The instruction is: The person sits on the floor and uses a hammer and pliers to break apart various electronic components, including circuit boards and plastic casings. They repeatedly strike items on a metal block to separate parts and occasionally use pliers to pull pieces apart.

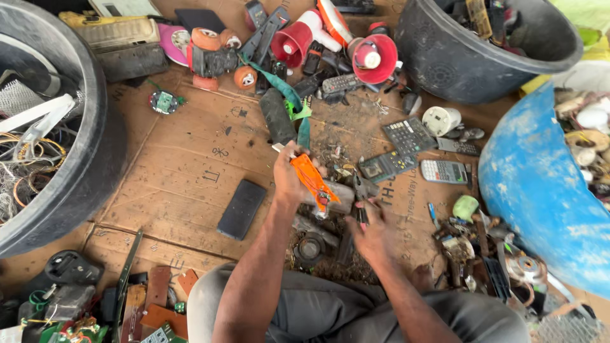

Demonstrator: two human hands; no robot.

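Bare forearms, no sleeves; grey trousers (creased at the knees) below.

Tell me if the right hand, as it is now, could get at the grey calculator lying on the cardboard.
Probably not at once: the right hand is shut on pliers. The grey calculator lies uncovered on the cardboard ahead and to the right, nothing across the way, so once freed it looks reachable.

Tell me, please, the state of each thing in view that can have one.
left hand: shut on orange device
orange device: held up, tilted
right hand: shut on pliers
pliers: nose beside the orange device
black phone: flat on cardboard, untouched
black tub: upright, holding scrap
red megaphones: lying on their sides
calculators: face up
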